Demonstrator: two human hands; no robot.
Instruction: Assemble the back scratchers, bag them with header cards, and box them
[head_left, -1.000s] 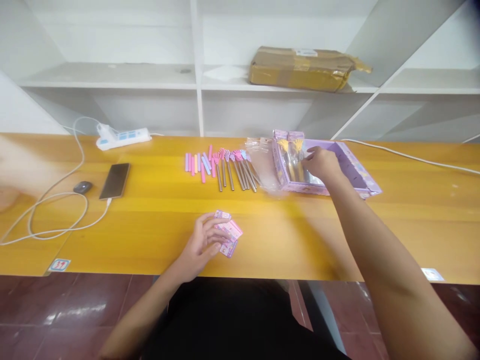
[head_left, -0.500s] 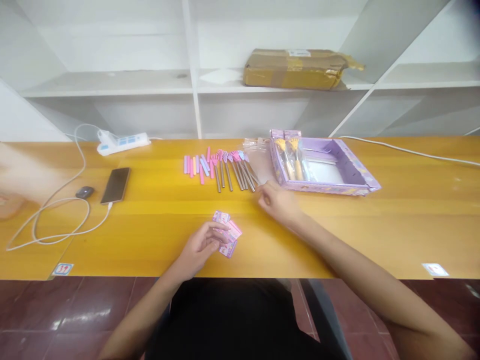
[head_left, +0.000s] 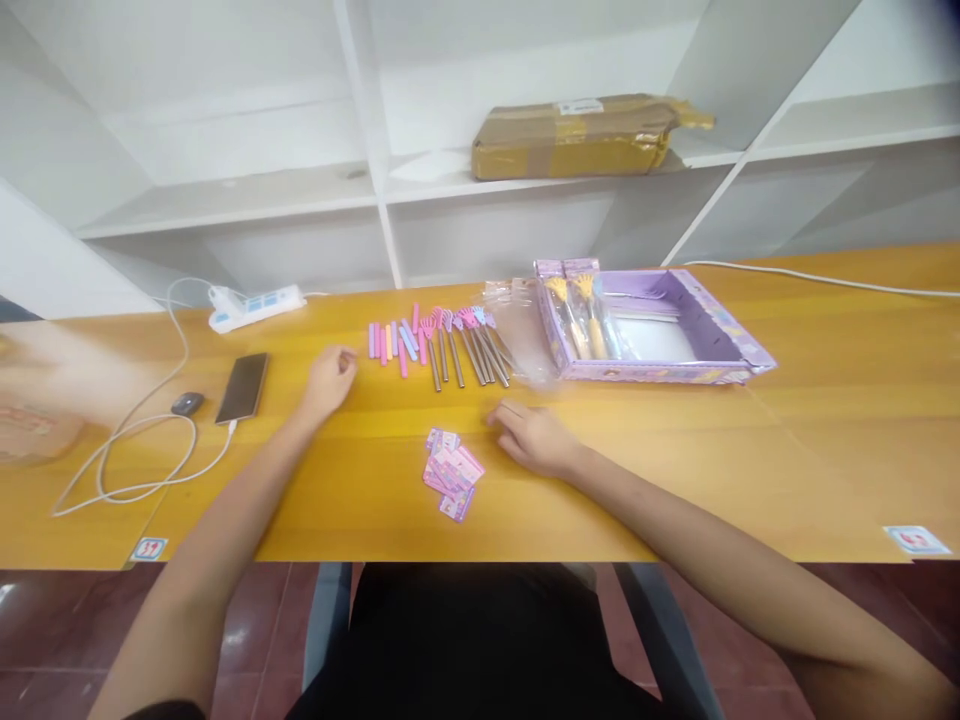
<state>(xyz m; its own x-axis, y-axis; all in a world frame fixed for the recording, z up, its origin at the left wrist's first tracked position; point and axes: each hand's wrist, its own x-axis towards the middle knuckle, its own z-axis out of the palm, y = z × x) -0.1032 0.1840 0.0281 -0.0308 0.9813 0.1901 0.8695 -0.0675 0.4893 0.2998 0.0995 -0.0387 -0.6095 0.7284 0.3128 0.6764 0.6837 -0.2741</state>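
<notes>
My left hand (head_left: 332,380) hovers left of a group of short pink, purple, blue and yellow sticks (head_left: 390,342). Its fingers are loosely bent, and I see nothing in them. Beside the sticks lie several back scratchers (head_left: 480,350) with metal rods and small pink, purple and blue hand-shaped heads. My right hand (head_left: 534,438) is over the table in front of them, fingers slightly curled and apart, with no held thing visible. Between my arms lies a loose, overlapping pile of pink and purple printed cards (head_left: 452,472). Clear plastic bags (head_left: 525,335) rest beside the back scratchers.
A purple open box (head_left: 660,372) holds packaged back scratchers with yellow heads (head_left: 589,310). To the left are a phone (head_left: 242,388) on a white cable, a black mouse-like object (head_left: 187,403) and a power strip (head_left: 259,308). A taped carton (head_left: 574,140) sits on the shelf.
My left hand has left the cards and moved up and left toward the coloured sticks. My right hand has drawn back from the plastic bags toward the cards. The cards lie uncovered.
</notes>
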